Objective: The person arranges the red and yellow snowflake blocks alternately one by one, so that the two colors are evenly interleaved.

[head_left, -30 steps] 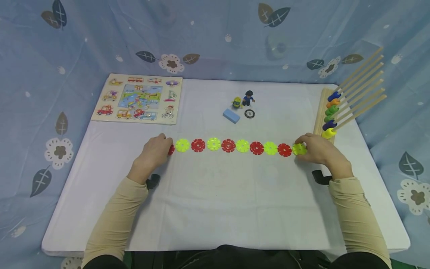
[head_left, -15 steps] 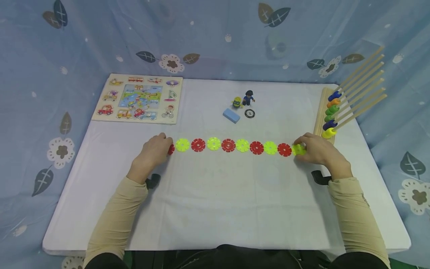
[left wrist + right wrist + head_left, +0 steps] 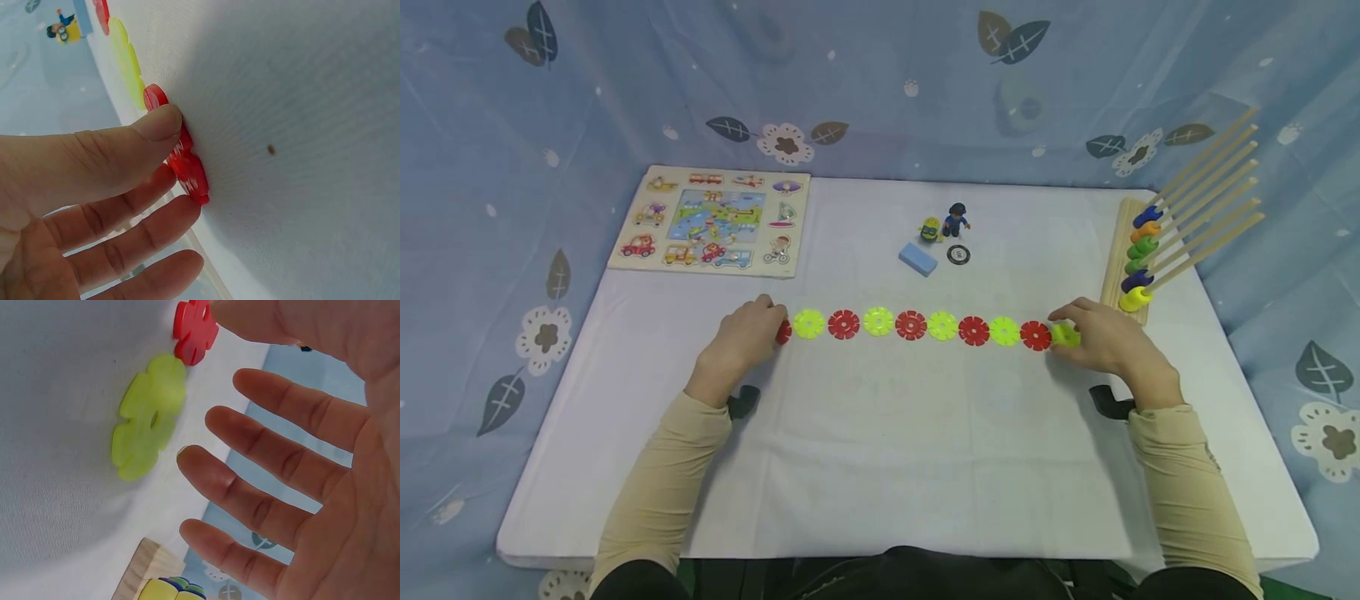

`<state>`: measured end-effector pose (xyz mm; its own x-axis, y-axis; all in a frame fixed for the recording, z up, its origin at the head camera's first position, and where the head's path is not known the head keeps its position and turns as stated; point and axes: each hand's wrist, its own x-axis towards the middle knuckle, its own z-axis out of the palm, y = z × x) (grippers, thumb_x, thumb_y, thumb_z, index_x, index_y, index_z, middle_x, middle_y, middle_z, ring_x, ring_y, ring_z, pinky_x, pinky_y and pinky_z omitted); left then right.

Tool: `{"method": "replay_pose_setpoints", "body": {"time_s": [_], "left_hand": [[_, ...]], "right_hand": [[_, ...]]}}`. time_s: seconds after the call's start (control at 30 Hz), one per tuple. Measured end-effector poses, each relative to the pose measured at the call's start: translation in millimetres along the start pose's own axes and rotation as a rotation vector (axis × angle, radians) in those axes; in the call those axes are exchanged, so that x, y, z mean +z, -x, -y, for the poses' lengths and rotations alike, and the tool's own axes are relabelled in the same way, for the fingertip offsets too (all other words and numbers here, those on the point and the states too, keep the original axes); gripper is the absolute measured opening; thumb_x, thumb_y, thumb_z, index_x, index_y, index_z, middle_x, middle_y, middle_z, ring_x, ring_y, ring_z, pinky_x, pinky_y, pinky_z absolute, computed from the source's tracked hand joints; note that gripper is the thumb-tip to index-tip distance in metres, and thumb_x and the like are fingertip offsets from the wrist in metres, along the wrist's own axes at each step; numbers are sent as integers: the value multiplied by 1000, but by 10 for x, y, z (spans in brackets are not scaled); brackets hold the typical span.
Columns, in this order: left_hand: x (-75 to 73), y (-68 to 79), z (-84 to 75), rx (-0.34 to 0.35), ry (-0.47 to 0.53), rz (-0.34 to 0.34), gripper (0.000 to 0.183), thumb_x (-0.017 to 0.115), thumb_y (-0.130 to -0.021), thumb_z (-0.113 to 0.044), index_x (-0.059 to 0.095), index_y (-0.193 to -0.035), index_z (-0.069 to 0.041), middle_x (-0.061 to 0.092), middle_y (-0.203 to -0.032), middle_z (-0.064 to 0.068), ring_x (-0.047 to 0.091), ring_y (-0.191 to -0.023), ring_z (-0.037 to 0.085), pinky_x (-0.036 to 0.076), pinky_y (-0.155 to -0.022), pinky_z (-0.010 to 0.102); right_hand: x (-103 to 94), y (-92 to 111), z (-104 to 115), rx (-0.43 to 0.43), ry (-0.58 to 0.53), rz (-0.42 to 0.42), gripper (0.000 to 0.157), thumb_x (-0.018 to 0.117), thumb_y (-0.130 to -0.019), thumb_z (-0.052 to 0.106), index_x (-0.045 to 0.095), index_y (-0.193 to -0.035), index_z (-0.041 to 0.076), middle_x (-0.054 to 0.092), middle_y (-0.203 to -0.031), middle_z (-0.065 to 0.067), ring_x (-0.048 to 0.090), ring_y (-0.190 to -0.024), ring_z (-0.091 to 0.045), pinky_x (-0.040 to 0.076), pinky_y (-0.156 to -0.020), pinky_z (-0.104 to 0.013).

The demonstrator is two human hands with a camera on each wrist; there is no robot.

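A row of flat flower-shaped plastic discs, alternating red and yellow-green, runs across the white table. At its left end, my left hand (image 3: 741, 337) pinches a red flower disc (image 3: 192, 178); the thumb lies on one edge and fingertips meet the other. My right hand (image 3: 1105, 340) hovers at the right end, around a yellow-green flower disc (image 3: 139, 440). In the right wrist view its fingers are spread and stand apart from that disc. The right thumb is close to the neighbouring red disc (image 3: 195, 328); contact there is unclear.
A picture puzzle board (image 3: 711, 221) lies back left. Behind the row sit a blue block (image 3: 917, 259), a black ring-like disc (image 3: 958, 254) and two small figures (image 3: 955, 220). A wooden peg rack (image 3: 1120, 250) with coloured beads stands just beyond the right hand.
My right hand has shifted slightly left over the yellow-green end disc, its fingertips now reaching toward the red disc beside it. The left hand and the row look unchanged.
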<state>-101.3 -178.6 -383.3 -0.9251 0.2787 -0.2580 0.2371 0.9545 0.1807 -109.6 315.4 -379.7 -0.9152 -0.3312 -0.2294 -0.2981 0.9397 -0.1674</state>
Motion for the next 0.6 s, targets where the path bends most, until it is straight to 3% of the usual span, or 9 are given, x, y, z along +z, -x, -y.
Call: {"method": "replay_pose_setpoints", "body": {"time_s": [0.3,0.6], "left_hand": [[30,20,-12,-7,-8,-11,33,67,-84,0,62,-117,1,59,-110,22,58,-96,36,53,-78,52],[56,-16,-54,1,-37,-64,33,62,-88,0,61,-121,-1,59,-121,21,54,-109,38,53,-83,52]], "right_hand": [[14,-9,116,-23,16,-24,46,70,-82,30,63,-121,7,60,-125,-19,63,-99,-36,52,-79,-51],[15,-36,176,-42,30,-74,44,70,-83,32,64,-119,7,61,-122,-18,64,-96,-35,52,-75,-49]]}}
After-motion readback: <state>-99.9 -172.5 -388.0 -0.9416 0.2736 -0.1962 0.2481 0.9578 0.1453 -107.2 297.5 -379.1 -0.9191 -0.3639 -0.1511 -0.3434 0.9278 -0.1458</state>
